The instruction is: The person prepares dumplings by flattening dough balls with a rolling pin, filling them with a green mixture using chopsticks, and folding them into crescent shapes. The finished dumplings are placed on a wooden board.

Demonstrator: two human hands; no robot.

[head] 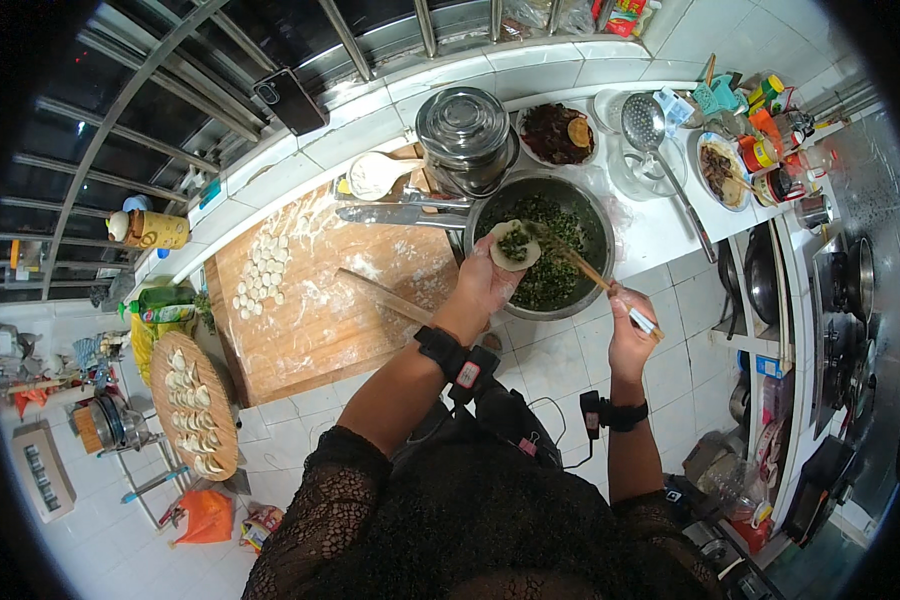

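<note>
My left hand [487,281] holds a round dough wrapper [515,246] with chopped green filling on it, over the near left rim of a metal bowl [604,225]. In my right hand [630,330] are wooden chopsticks [583,264], their tips at the filling on the wrapper. More green filling [551,281] lies in the bowl. Left of the bowl, a rolling pin [386,295] lies on a floured wooden board [307,360], partly behind my left forearm. Small dough pieces [261,276] are grouped at the board's left side. Folded dumplings [195,420] sit in rows on a round tray [227,450] further left.
A cleaver or large knife [401,216] lies at the board's back edge, beside a bowl of flour [375,176] and a lidded steel pot [465,135]. Behind the filling bowl stands a plate of dark food [559,133]. A skimmer [667,165] rests across a glass bowl at the right.
</note>
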